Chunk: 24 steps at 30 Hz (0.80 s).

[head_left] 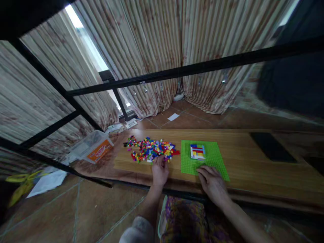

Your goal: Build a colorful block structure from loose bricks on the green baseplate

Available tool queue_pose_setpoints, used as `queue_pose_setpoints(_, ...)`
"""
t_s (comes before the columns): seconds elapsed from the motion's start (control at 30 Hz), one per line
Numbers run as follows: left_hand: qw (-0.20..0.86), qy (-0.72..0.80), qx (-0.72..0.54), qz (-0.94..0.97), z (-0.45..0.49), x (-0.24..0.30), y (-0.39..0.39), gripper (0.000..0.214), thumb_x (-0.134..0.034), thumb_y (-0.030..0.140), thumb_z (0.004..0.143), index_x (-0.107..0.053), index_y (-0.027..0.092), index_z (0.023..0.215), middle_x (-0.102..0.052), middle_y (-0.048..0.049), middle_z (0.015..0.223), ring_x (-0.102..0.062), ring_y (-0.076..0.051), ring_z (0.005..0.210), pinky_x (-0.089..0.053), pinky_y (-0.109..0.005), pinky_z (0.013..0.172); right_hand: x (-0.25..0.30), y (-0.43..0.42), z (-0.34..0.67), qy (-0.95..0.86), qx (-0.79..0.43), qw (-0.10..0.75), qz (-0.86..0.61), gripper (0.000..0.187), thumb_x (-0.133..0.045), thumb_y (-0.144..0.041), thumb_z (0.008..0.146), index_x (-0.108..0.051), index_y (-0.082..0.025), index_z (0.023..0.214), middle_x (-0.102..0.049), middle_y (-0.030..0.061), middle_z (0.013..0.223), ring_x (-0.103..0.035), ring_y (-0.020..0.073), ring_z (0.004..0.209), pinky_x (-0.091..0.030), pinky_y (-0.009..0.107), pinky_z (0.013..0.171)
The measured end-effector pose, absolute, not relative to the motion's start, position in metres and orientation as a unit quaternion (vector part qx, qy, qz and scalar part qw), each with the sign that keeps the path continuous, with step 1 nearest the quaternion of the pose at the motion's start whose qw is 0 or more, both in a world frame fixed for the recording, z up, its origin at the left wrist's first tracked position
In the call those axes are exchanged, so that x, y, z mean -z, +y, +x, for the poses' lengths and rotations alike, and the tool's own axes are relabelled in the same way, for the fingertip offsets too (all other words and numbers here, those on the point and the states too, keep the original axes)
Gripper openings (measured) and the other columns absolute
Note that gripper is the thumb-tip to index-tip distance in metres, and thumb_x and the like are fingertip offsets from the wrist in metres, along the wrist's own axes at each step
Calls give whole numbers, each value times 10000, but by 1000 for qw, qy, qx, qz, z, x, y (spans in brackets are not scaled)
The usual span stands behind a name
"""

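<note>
**Two hands at a brick pile and a green plate**

Far left on the tiled floor lies a crumpled white paper [48, 182]. Right of it a clear plastic box [92, 150] with an orange label sits tilted by the table's end; I cannot make out what is in it. On the smooth wooden table [248, 162] a loose pile of small bricks [152, 149] spreads out in many colours. The left hand [160, 172] has its fingertips in the pile's near edge; whether they pinch a brick I cannot tell. Just right of the pile lies a flat, studded green baseplate [214, 157] bearing a small, square striped block of bricks [197, 152]. The right hand [212, 184] rests palm down and loose on the plate's near edge, grasping nothing. Further right lies a dark flat rectangle [272, 146].
</note>
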State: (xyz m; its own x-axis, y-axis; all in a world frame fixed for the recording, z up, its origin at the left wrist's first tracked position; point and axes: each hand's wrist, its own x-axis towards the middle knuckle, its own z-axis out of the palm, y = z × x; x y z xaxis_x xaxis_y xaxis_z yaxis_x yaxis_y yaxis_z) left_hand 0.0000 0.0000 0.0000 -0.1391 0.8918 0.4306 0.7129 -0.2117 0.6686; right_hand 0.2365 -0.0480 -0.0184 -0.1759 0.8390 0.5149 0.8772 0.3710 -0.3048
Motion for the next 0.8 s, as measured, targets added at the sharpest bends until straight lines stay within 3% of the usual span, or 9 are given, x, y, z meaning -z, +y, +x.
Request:
queue_pose_setpoints(0.27, 136, 639, -432, 622, -4, 1, -3, 345, -582, 125, 781, -592, 165, 1124, -567, -22, 834, -554, -127, 704, -474, -246, 691, 30, -53, 247, -771, 45, 335, -540, 227, -478, -284, 922, -668, -222, 1031, -659, 59, 1064, -567, 227, 933, -452, 378, 823)
queue_pose_setpoints(0.6, 172, 672, -450, 563, -3, -9, 13, 317, -566, 127, 791, -615, 168, 1101, -600, -79, 1024, -600, -131, 755, -511, -264, 710, 35, -55, 252, -775, 67, 346, -524, 220, -525, -280, 897, -665, -209, 1052, -660, 67, 1072, -572, 213, 931, -440, 364, 843)
queue_pose_setpoints(0.8, 158, 680, -445, 561, -7, -12, 25, 306, -540, 100, 787, -624, 160, 1075, -619, -87, 1023, -613, -162, 828, -527, -295, 759, 37, -55, 254, -781, 66, 332, -525, 225, -532, -267, 892, -657, -195, 1064, -655, 74, 1082, -562, 223, 950, -436, 368, 848)
